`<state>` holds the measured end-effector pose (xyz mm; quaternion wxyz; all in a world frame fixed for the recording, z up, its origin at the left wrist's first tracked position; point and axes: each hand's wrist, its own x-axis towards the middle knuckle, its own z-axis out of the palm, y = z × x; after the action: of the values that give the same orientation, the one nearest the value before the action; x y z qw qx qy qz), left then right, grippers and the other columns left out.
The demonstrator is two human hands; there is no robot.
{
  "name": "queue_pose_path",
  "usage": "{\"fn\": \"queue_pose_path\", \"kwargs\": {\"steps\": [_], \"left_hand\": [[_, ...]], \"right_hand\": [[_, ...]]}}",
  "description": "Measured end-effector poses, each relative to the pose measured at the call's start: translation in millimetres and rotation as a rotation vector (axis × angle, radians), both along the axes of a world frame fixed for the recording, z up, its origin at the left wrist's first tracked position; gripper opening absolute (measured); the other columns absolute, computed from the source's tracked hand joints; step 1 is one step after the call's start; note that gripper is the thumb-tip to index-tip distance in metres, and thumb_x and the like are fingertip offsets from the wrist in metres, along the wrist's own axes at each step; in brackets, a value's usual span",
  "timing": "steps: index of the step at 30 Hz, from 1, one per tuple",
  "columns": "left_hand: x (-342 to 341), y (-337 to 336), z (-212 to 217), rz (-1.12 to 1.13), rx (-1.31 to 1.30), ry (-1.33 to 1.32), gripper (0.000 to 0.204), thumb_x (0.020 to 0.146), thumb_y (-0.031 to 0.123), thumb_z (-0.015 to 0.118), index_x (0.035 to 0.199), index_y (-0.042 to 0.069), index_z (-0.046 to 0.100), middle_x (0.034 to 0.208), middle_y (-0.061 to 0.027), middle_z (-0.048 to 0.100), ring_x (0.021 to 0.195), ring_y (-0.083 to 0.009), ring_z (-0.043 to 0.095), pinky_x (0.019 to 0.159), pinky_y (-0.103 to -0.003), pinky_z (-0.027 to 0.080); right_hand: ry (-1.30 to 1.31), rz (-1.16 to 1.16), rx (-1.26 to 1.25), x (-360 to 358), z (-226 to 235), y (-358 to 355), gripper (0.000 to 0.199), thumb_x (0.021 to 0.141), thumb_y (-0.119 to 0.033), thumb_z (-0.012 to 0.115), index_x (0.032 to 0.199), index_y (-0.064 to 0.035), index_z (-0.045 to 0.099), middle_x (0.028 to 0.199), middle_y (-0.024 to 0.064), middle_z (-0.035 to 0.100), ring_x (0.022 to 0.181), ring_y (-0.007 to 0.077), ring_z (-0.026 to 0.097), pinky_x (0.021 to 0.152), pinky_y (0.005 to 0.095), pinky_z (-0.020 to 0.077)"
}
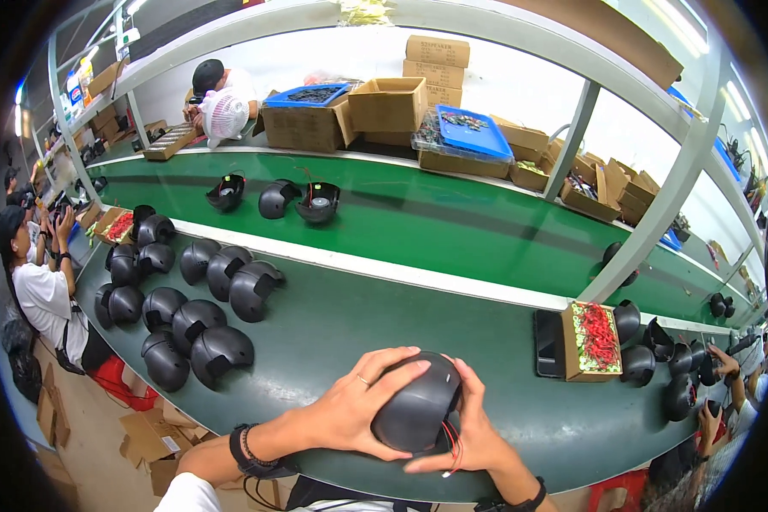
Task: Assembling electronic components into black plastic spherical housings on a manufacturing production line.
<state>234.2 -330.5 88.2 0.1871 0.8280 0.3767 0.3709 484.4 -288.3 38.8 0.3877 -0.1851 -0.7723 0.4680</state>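
Note:
A rounded black plastic shell (414, 410) with thin red wires hanging from its underside is held between both my hands near the front edge of the green bench (333, 324). My left hand (350, 408) lies over its top and left side, fingers spread. Under the shell's right side, my right hand (478, 431) cups it. A cluster of several similar black shells (192, 307) stands on the bench to my left.
A box of red parts (595, 340) and a dark flat device (548, 343) sit to the right, with more shells beyond. A green conveyor (452, 222) carries three shells. Cardboard boxes and blue trays line the far side. Other people work at left, right and far back.

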Motion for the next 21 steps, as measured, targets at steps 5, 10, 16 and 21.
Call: {"fn": "queue_pose_path", "kwargs": {"steps": [5, 10, 16, 21], "left_hand": [[-3, 4, -19, -0.040, 0.060, -0.055, 0.120, 0.068, 0.038, 0.100, 0.162, 0.007, 0.032, 0.163, -0.0259, 0.036, 0.148, -0.0482, 0.040, 0.123, -0.058, 0.036], [-9, 9, -21, -0.063, 0.074, -0.160, 0.126, 0.066, 0.037, 0.102, 0.164, 0.009, 0.027, 0.167, -0.0282, 0.029, 0.155, -0.0488, 0.031, 0.126, -0.058, 0.030], [-27, 22, -27, -0.293, -0.204, -0.540, 0.137, 0.062, 0.045, 0.103, 0.166, 0.006, 0.024, 0.170, -0.0276, 0.020, 0.159, -0.0459, 0.021, 0.127, -0.055, 0.028], [-35, 15, -21, -0.232, -0.115, -0.488, 0.131, 0.063, 0.042, 0.102, 0.163, 0.008, 0.026, 0.161, -0.0264, 0.032, 0.155, -0.0473, 0.027, 0.123, -0.056, 0.035]], "right_hand": [[-0.149, -0.054, 0.012, -4, 1, 4, 0.149, 0.058, -0.039, 0.108, 0.165, -0.0058, 0.011, 0.163, 0.0230, 0.030, 0.152, 0.0384, 0.037, 0.124, 0.0528, 0.0381], [0.080, 0.059, -0.303, -12, 21, 10, 0.145, 0.057, -0.013, 0.108, 0.166, -0.0092, 0.012, 0.162, 0.0194, 0.033, 0.152, 0.0326, 0.039, 0.124, 0.0497, 0.0382], [0.025, 0.221, -0.165, -27, 27, 24, 0.149, 0.055, -0.018, 0.109, 0.166, -0.0108, 0.010, 0.165, 0.0202, 0.029, 0.154, 0.0336, 0.036, 0.125, 0.0496, 0.0338], [0.029, 0.240, 0.008, -47, 12, 29, 0.145, 0.059, -0.023, 0.108, 0.165, -0.0200, 0.010, 0.167, 0.0279, 0.025, 0.153, 0.0415, 0.037, 0.121, 0.0546, 0.0375]]}}
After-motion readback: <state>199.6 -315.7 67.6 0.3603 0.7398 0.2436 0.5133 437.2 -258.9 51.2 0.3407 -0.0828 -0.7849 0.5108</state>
